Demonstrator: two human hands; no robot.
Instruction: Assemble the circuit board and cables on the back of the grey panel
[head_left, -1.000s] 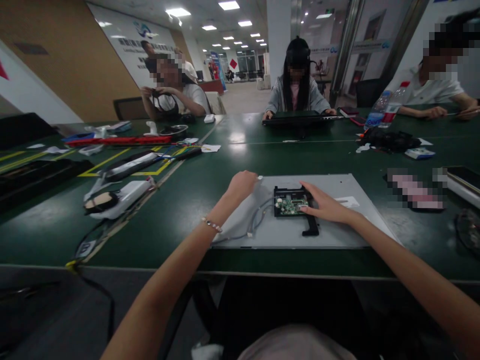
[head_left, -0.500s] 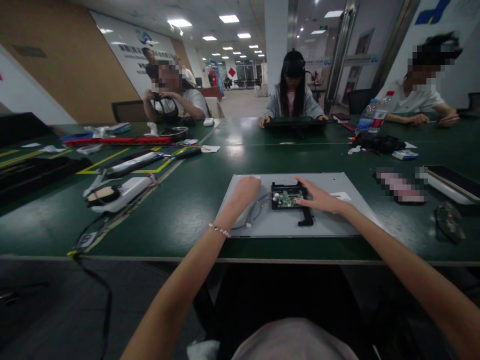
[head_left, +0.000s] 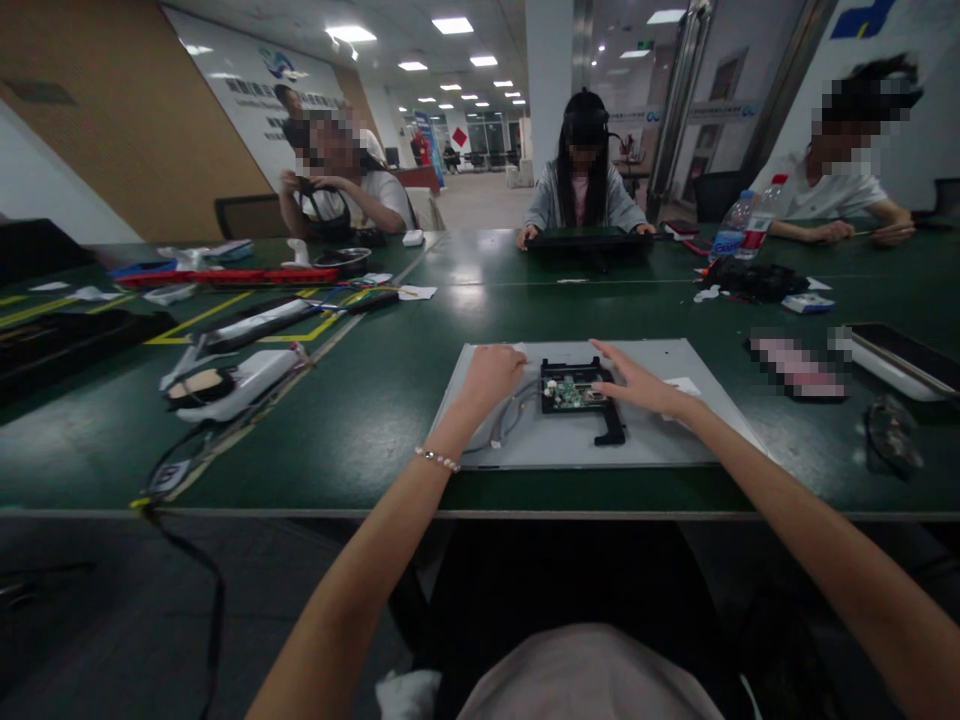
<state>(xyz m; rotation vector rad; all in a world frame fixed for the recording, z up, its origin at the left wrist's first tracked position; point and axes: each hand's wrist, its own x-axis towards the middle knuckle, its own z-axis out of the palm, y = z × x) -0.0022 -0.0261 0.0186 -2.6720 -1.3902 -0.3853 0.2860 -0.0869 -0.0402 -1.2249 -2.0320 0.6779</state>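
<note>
A grey flat panel (head_left: 660, 448) lies on the green table. On it sits a black bracket (head_left: 613, 425) around a green circuit board (head_left: 574, 392), with a grey cable (head_left: 513, 410) running out to the left. My left hand (head_left: 493, 374) is closed above the panel's left part, left of the board; its fingertips are pressed together and whatever they may hold is too small to name. My right hand (head_left: 637, 385) is spread at the right edge of the bracket, thumb near the board, holding nothing. A white label (head_left: 684, 385) shows behind it.
A pink phone (head_left: 799, 370), a white box-like object (head_left: 896, 365) and a clear item (head_left: 892, 437) lie at the right. Bottles (head_left: 763, 220) stand farther back. White devices (head_left: 259, 385) and cables are at the left. Several people sit across the table.
The view has shifted slightly, so the table and panel appear a little higher. My left hand's fingers reach slightly farther right; my right hand stays spread beside the bracket.
</note>
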